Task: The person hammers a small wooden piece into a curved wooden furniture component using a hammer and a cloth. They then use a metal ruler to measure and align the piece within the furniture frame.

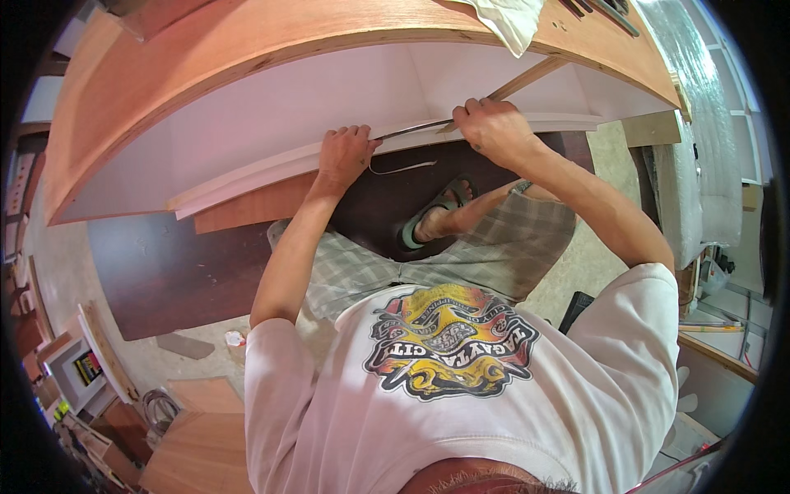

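Note:
A long, thin, dark flat file (418, 128) spans the gap between my two hands, lying along the front edge of a white ledge (255, 175) on a wooden cabinet. My left hand (344, 153) is closed around its left end. Its right end is in the closed grip of my right hand (495, 132). Below the file, a narrow, pale curled strip (403, 170) hangs near my left hand. A wooden strip (527, 78) runs diagonally behind my right hand, inside the cabinet's white recess (329, 95).
The curved-looking wooden top (329, 25) carries a white cloth (510, 20) and several tools (613, 15) at right. A dark board (181, 263) lies on the floor beneath my sandaled foot (440, 216). Plastic-wrapped panels (699, 148) stand at right; wood pieces (197, 436) lie lower left.

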A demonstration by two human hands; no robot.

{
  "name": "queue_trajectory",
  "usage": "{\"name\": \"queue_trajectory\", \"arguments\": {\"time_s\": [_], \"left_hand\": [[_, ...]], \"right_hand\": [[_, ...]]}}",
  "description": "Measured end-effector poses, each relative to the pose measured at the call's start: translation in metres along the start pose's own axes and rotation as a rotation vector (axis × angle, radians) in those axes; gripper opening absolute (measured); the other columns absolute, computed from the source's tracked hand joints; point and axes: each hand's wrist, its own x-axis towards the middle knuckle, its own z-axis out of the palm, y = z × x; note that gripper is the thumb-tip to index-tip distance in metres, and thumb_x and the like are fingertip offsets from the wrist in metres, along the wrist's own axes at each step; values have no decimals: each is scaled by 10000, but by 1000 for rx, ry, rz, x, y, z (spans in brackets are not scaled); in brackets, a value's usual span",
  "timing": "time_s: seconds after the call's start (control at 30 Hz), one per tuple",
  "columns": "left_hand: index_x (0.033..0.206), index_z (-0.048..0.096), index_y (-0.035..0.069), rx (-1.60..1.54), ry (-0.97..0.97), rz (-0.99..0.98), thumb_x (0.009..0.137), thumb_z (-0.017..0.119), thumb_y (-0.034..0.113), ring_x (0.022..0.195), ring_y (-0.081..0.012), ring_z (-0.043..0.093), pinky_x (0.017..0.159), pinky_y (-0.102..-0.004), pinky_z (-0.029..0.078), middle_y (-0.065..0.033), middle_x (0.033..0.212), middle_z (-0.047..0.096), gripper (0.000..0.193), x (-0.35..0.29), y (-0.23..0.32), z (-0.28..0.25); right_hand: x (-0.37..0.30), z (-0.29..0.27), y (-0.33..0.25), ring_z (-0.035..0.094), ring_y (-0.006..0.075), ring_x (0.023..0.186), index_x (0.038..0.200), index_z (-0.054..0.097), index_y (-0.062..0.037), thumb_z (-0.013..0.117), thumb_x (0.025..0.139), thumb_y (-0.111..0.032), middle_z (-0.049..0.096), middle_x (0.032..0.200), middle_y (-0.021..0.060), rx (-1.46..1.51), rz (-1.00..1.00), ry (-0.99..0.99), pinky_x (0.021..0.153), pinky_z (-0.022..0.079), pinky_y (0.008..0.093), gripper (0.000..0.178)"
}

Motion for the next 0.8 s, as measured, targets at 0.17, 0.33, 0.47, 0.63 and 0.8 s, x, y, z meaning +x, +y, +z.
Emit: {"name": "queue_trajectory", "arguments": {"time_s": [0.17,0.33,0.47,0.63,0.8], "left_hand": [[979,644,53,-12,-17,-2,936,720,281,858,-329,683,776,-481,505,-110,861,693,244,2,-1,1],[1129,653,6,-116,-58,94,933,719,229,951,-362,673,863,-472,503,-157,981,710,303,-2,-9,-13],[1293,618,-17,-176,-9,217,924,724,211,1079,-375,643,968,-453,477,-197,1188,695,446,-7,-15,-22],[1339,590,-13,-193,-63,251,928,719,257,1152,-368,613,1023,-460,443,-191,1288,657,509,-6,-13,-27],[1316,602,8,-1,-21,177,941,706,301,1143,-366,619,1019,-464,444,-186,1233,664,487,8,24,-6]], "right_hand": [[48,2,-4,706,297,749,882,646,-63,693,799,-114,686,775,81,-22,-181,-69,675,546,421,108],[80,-19,8,739,318,797,752,733,-98,697,790,-106,743,829,124,56,-267,-206,686,562,444,53],[57,-37,8,726,337,803,809,703,-55,689,797,-94,714,795,135,106,-265,-231,704,556,454,43],[0,-100,-2,737,332,774,815,762,-73,691,791,-115,725,771,141,56,20,-558,684,583,443,86],[-60,-122,-13,735,327,748,865,755,-80,693,774,-123,724,763,125,156,266,-591,669,583,439,119]]}}
